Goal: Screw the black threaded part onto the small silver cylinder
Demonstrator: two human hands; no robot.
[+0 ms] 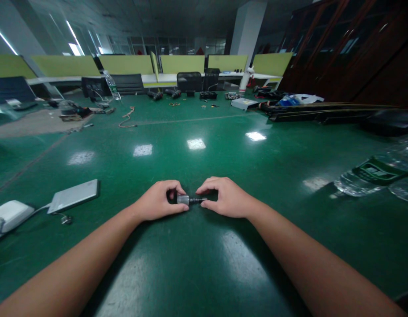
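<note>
A small silvery cylinder with a thin dark ridged shaft [183, 200], like a little motor with a screw shaft, lies level just over or on the green tabletop. My left hand [159, 200] is closed around the cylinder's body, thumb on the near side and index finger on the far side. Facing it, my right hand [228, 198] curves about the shaft's free end. Its thumb and index finger stand apart with a gap between them, the thumb close to the shaft's tip. Whether that thumb touches the shaft I cannot tell.
On the left lie a flat grey box [75, 196] and a white power strip [10, 215]. Clear water bottles [372, 174] lie at the right. Farther back are a cable [126, 118], an upright bottle [111, 86], a white flask [245, 80] and dark long strips [309, 113].
</note>
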